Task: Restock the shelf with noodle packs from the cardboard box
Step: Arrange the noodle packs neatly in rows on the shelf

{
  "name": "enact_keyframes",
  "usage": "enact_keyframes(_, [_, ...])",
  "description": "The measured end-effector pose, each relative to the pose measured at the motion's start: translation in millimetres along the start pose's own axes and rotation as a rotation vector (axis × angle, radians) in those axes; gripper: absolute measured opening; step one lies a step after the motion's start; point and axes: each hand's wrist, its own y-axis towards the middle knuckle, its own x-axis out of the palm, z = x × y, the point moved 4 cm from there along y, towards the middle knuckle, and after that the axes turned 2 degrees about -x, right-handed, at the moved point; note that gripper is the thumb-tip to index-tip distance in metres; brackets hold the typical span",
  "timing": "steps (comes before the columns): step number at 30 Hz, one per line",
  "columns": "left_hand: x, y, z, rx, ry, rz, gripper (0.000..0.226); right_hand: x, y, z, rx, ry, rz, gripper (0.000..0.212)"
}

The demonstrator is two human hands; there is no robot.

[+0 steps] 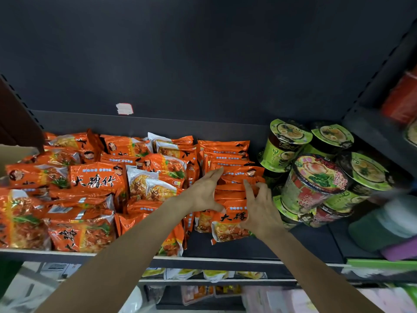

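A row of orange noodle packs [228,154] stands upright on the dark shelf [252,247], right of a loose pile of the same orange packs [94,181]. My left hand [203,194] lies against the row's left side, fingers straight and thumb spread at the front pack. On the right side, the fingers of my right hand [259,208] curl over the tops of the front packs [228,219]. A beige flap of the cardboard box [15,155] shows at the far left edge.
Green and red cup noodles [316,184] are stacked tilted just right of the row. Bare shelf lies in front of them. A blurred green and purple object [383,224] sits at the right. A lower shelf holds yellow packs [216,274].
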Motion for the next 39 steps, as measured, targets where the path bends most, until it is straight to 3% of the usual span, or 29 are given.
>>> enact_keyframes(5, [-15,-8,-1,-0.122,-0.113,0.142,0.116,-4,6,-2,0.013,-0.006,-0.009,0.109])
enact_keyframes(17, [-16,-26,-30,-0.174,0.207,-0.059,0.037,-5,6,3,0.049,-0.036,-0.028,0.107])
enact_keyframes(23, [-19,-20,-12,-0.131,0.290,0.053,0.038,-4,9,4,0.050,-0.001,-0.054,0.107])
enact_keyframes(28, [-8,-18,-14,-0.153,0.177,0.081,0.034,-7,13,6,-0.025,0.089,-0.079,0.106])
enact_keyframes(32, [-3,-19,-9,-0.157,0.158,0.112,0.032,-5,12,4,-0.090,0.063,-0.070,0.117])
enact_keyframes(37, [-5,-23,-20,-0.194,0.129,-0.016,0.043,-6,11,14,-0.117,-0.062,-0.082,0.121])
enact_keyframes(39, [-10,-23,-23,-0.184,0.212,-0.021,0.034,-7,10,14,-0.136,-0.112,-0.085,0.122])
